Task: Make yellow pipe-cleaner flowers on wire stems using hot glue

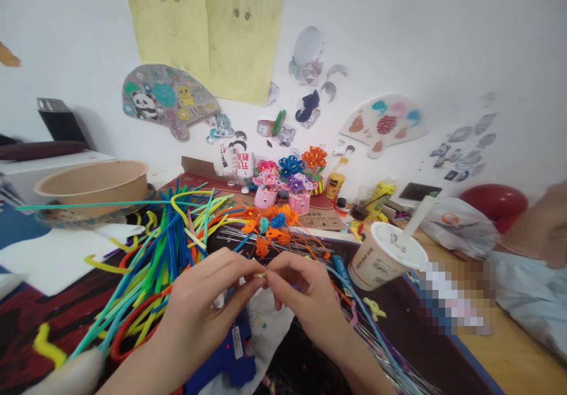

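Note:
My left hand [206, 300] and my right hand [305, 294] meet in front of me, thumbs and forefingers pinched together at the tips. Between them is a small pale-yellow piece [260, 275], mostly covered by the fingers, so its kind is unclear. Just left of my left hand lies a loose bundle of coloured pipe cleaners [170, 247]. Orange pipe-cleaner flowers [287, 218] with thin wire stems lie beyond my fingertips. Under my hands, a blue object [241, 362] with a white label rests by crumpled white paper [272, 324].
At right stands a lidded paper cup [376, 265] with a straw. Small pots of pipe-cleaner flowers [299, 202] and a juice bottle [336, 179] stand near the wall. A brown bowl [93, 185] is at left. Another person's blurred arm [540, 224] shows at the right edge.

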Tool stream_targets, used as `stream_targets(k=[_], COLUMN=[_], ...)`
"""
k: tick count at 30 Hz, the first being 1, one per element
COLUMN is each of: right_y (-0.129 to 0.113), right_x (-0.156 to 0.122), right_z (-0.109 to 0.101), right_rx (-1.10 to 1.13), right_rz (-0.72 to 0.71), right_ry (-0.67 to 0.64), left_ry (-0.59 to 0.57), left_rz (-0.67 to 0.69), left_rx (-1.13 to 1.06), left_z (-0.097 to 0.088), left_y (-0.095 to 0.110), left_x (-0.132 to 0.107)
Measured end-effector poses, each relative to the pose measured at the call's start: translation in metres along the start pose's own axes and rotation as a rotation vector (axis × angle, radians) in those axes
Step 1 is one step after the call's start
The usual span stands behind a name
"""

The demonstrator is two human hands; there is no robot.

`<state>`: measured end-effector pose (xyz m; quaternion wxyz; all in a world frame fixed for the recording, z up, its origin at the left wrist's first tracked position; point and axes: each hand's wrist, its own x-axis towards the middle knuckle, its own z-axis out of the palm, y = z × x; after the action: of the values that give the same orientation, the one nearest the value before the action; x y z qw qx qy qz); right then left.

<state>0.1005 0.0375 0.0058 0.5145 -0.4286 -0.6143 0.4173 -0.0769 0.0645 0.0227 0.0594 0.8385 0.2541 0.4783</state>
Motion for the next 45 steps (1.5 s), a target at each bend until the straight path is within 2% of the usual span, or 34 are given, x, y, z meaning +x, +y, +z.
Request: stream_targets(k=[7,14,21,27,32,39,45], right_y=[0.0009,0.0021,-0.0001,-0.0008,-0.0021,-0.0035,-0.0055], right_x=[-0.0005,-0.001,-0.0011,0.0016,0.0025,0.002,0.0023], right_z=[0.0045,0.0068,0.0075,0.0055,0.0046,0.0081,0.0065], right_rx=[0.061,0.07,0.093,0.114,0.113,0.207,0.194], right_rz=[-0.025,-0.034,-0.028,0.052,0.07,0.021,0.023], right_ry=[0.031,0.063,0.061,0.056,0.059,0.1,0.095], left_ry=[0.045,0.078,0.052,0.043,0.044,0.049,-0.007], left_rz=[0.089,0.112,0.046,-0.032,-0.019,0.044,-0.101], left_rx=[0.015,0.016,0.005,-0.025,-0.046,-0.069,-0.02], left_z=[0.0027,0.0017,0.0007,0.0004,0.0015,0.0044,0.0028], left_y=[-0.001,0.0001,0.0036,0.0018,0.0016,0.0011,0.0019], left_x=[-0.0023,-0.0002,0.0002,-0.0011,0.0,-0.0026,-0.0026])
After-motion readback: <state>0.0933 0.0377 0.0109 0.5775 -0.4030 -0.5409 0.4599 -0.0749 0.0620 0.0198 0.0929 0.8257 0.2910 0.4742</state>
